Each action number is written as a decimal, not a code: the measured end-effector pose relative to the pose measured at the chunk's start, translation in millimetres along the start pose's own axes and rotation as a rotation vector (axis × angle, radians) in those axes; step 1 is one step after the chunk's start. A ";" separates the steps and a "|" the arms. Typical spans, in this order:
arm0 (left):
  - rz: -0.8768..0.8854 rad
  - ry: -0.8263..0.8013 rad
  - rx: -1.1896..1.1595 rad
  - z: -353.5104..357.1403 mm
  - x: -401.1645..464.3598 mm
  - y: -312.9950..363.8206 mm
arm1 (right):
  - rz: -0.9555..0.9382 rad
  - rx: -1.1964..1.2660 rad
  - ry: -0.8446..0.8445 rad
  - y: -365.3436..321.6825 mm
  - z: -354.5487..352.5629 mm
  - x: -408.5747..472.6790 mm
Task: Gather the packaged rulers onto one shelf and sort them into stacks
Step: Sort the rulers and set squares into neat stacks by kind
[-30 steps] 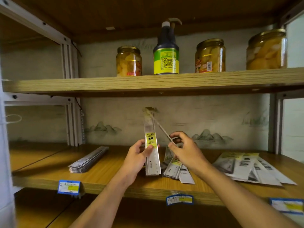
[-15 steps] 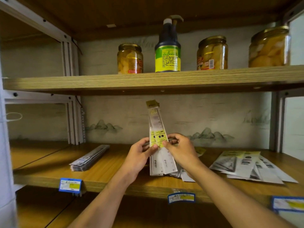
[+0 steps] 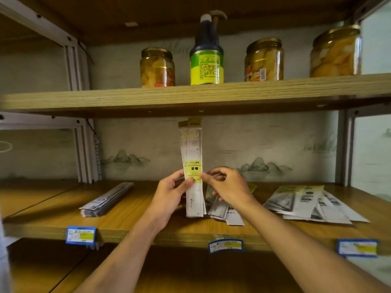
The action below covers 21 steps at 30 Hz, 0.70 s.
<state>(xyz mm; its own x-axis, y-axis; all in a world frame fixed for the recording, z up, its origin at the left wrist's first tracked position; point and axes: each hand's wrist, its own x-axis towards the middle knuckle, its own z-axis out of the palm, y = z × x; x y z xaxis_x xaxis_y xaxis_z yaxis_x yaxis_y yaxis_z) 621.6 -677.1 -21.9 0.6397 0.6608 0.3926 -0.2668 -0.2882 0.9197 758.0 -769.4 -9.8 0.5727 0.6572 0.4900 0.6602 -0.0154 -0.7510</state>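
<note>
I see packaged rulers point(image 3: 193, 172) standing upright on the middle shelf point(image 3: 148, 227), at least two packs fanned slightly, yellow label at mid-height, pinched between the left hand point(image 3: 169, 195) and right hand point(image 3: 227, 186). Just behind and below the right hand lies a loose pile of rulers point(image 3: 224, 210), flat and overlapping. Well left of the left hand sits a neat stack point(image 3: 106, 199), angled. Right of the right hand, a wider spread of packs point(image 3: 311, 204) lies fanned flat.
</note>
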 end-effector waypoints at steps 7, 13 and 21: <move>-0.047 0.136 -0.001 0.8 6.2 -5.8 | 0.139 -0.399 -0.024 38.1 -19.0 3.0; -0.087 0.084 0.047 -1.4 8.1 -7.9 | 0.233 -0.556 -0.207 19.9 -17.8 2.5; -0.094 0.076 0.074 -2.7 10.2 -11.2 | 0.363 -0.235 -0.153 37.8 -31.9 7.7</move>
<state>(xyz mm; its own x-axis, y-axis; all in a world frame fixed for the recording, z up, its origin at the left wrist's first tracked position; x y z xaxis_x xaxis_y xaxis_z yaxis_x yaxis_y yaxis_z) 629.2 -665.2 -28.1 0.6021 0.7372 0.3066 -0.1522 -0.2710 0.9505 802.9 -789.0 -20.3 0.7204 0.6813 0.1298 0.5328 -0.4240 -0.7324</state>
